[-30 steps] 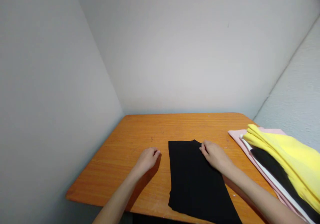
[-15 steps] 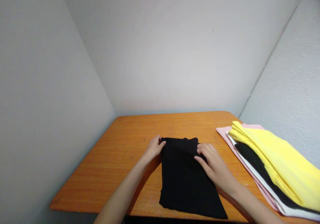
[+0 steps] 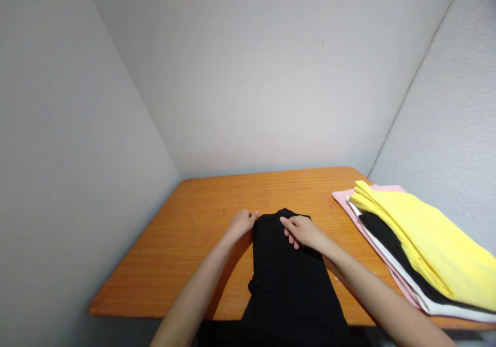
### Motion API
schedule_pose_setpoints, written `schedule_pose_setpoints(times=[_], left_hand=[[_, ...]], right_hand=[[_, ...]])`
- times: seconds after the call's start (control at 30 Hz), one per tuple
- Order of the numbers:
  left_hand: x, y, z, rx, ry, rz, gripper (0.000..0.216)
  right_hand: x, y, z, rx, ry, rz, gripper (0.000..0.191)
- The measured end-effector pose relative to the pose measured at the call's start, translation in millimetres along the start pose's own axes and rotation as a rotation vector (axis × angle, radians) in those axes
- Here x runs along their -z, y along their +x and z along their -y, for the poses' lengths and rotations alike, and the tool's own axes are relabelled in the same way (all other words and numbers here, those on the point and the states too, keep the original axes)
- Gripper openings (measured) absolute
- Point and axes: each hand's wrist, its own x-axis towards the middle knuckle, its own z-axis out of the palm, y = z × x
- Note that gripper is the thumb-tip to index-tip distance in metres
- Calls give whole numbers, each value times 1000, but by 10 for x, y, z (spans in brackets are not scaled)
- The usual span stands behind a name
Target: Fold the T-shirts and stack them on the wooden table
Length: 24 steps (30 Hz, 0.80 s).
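Lying across the worktop and over its near edge, the black garment looks soft, light, limp: best gripped at its far corners. Left hand rests, fingers together, at its 10 o'clock corner; right hand, loosely curled, presses its 12 o'clock edge.

Orange wooden table stands in a corner of plain pale walls.

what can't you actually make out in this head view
Black garment: its near end is cut off by the bottom edge, and its folds are lost in the dark fabric.
Left hand and right hand: the fingertips curl out of sight, so there is no telling whether either pinches the cloth.
Clothes stack: the lower pieces are mostly covered by the yellow garment, and the right end is cut off by the frame edge.
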Motion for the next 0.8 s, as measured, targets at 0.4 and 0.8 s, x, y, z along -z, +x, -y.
schedule_pose_setpoints(times=[0.4,0.8], left_hand=[[-305,-715,-217,-55,-565,123,34],[-363,-1661,-372,-203,-491,-162,31]], right_hand=[[-273,43,105,87,272,-5,45],[-296,-1145,441,476,335,-127,43]])
